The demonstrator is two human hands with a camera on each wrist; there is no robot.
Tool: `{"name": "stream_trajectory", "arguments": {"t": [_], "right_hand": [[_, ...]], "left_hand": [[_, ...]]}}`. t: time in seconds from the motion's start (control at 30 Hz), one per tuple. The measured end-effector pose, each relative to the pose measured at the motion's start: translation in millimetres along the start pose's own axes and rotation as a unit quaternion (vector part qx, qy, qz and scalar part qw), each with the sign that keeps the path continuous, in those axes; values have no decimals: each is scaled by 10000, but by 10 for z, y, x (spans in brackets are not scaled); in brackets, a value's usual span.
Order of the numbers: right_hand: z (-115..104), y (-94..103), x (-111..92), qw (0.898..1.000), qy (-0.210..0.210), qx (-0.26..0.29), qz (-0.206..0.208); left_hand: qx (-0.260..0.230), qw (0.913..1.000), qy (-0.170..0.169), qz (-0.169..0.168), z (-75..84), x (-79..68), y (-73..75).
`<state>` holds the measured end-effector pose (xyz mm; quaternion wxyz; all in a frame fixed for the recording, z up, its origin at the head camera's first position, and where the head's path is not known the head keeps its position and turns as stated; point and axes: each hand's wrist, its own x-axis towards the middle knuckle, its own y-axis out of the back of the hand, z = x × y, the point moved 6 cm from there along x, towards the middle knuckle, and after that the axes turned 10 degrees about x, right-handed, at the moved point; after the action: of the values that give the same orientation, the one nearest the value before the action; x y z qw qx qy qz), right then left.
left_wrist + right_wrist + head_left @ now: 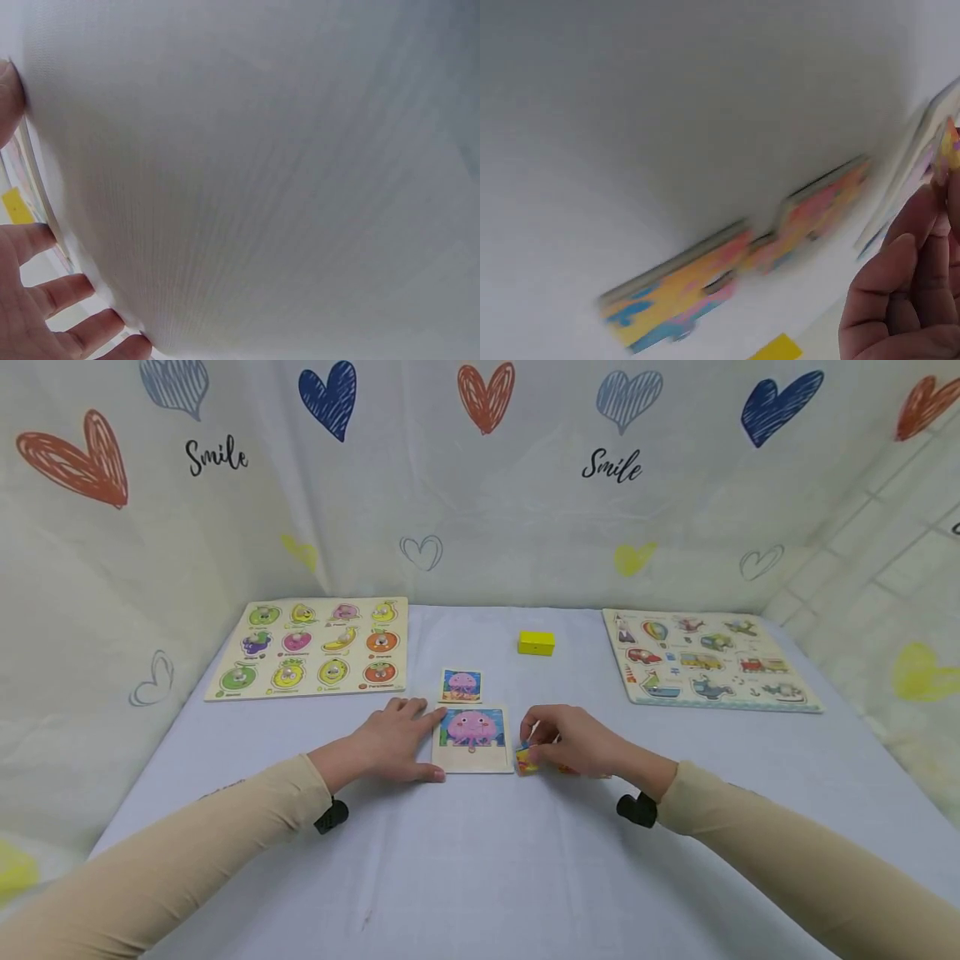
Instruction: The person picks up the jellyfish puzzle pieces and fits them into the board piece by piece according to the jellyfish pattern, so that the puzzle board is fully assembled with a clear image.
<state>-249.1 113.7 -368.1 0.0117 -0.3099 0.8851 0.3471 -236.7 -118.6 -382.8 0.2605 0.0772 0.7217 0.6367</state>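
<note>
Pinching right hand (pixel 577 742) partly hides piece (pixel 524 762)

"What colours the pale, square wooden puzzle board (pixel 472 762)?"
"A pink jellyfish (pixel 472 725) against blue."
"And the flat, multicoloured jigsaw pieces (pixel 679 289)?"
"Yellow-orange, patched with pink and blue."
"The white fabric backdrop (pixel 525 493)?"
"Red, blue and yellow hearts (pixel 327 397)."

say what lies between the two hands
The head view shows a pale rectangular wooden board showing a pink jellyfish, plus the multicoloured puzzle piece the right hand pinches.
</note>
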Motion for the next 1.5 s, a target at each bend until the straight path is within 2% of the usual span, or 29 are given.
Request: {"name": "stream_trajectory", "arguments": {"t": [0.17, 0.47, 0.63, 0.8, 1.0, 1.33, 1.43, 1.5], "right_hand": [[-141, -69, 145, 9994, -100, 311, 92], [-413, -347, 493, 9992, -206, 282, 178], [-522, -477, 605, 9991, -297, 282, 112], [-580, -514, 636, 9993, -289, -16, 232], [-613, -558, 654, 9983, -71, -450, 377], [-617, -508, 553, 9975, -70, -609, 343], [-613, -473, 511, 9948, 190, -954, 302], [-631, -478, 481, 9879, 621, -1417, 109]], "left_hand": [[3, 10000, 7, -2, -11, -2, 11], [-94, 10000, 23, -18, -15, 4, 19], [-131, 9999, -5, 9, -6, -7, 25], [-112, 9999, -8, 60, -8, -6, 25], [-106, 9999, -3, 38, -18, -10, 18], [-48, 10000, 22, -3, -10, -8, -2], [-25, 10000, 16, -5, -12, -8, 3], [2, 10000, 14, 12, -16, -11, 12]]}}
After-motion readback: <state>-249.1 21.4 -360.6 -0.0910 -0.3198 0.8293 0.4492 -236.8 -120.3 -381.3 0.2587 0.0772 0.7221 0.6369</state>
